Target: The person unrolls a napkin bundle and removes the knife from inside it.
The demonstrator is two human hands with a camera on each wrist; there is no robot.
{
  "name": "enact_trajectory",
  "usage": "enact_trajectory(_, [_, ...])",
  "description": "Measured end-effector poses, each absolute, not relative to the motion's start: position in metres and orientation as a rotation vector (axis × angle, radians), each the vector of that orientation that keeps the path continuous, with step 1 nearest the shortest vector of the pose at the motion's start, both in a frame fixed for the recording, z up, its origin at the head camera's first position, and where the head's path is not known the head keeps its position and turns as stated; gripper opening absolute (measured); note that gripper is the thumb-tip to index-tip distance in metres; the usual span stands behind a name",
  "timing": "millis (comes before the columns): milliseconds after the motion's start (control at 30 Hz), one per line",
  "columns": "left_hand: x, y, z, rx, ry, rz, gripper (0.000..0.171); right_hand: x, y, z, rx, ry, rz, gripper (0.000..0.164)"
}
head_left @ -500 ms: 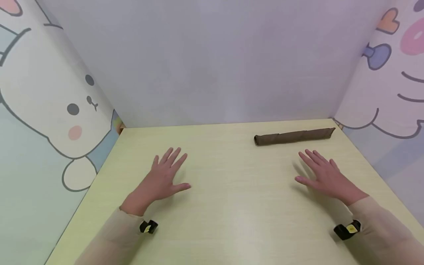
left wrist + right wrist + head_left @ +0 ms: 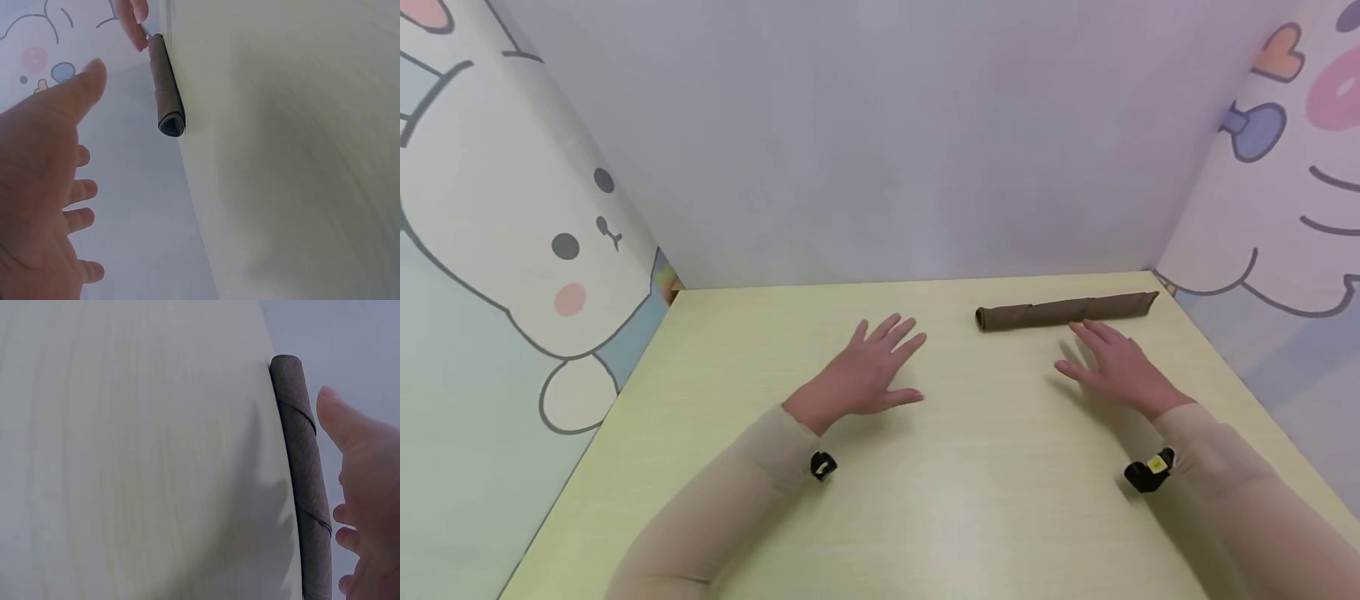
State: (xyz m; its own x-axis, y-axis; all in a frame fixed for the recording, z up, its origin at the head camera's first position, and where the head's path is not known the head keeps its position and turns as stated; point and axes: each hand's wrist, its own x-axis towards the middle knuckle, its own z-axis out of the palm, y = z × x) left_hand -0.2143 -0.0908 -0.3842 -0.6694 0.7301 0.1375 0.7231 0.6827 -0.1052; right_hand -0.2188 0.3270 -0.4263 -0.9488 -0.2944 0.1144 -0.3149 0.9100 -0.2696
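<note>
A brown rolled-up sheet (image 2: 1026, 316), seemingly cloth, lies lengthwise near the back right of the table. Its near end shows a hollow, dark inside in the left wrist view, where the roll (image 2: 165, 87) points toward the camera. My right hand (image 2: 1118, 368) hovers just in front of the roll, fingers extended and thumb apart. In the right wrist view that hand (image 2: 375, 481) is beside the roll (image 2: 303, 456); whether it touches cannot be told. Over the middle of the table my left hand (image 2: 863, 372) hovers with spread fingers, holding nothing, left of the roll.
The pale wooden table (image 2: 955, 500) meets a plain light wall (image 2: 880, 150) at the back. Side panels with cartoon drawings (image 2: 535, 208) stand at left and right. A small black device (image 2: 823, 466) sits at the left wrist, another (image 2: 1148, 472) at the right.
My left hand has moved right and somewhat forward across the table. My right hand has shifted forward and slightly left, closer to the roll. The roll has stayed in place.
</note>
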Motion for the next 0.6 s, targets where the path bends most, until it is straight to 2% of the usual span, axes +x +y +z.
enact_trajectory(367, [-0.257,-0.016,-0.371,-1.303,-2.771,0.225,0.080,-0.254,0.323,-0.418,0.377,-2.974,0.458,0.084])
enact_trajectory(600, [-0.272,0.021,-0.382,-1.277,-2.842,0.263,0.081,-0.276,0.325,-0.420,0.274,-3.022,0.476,0.088])
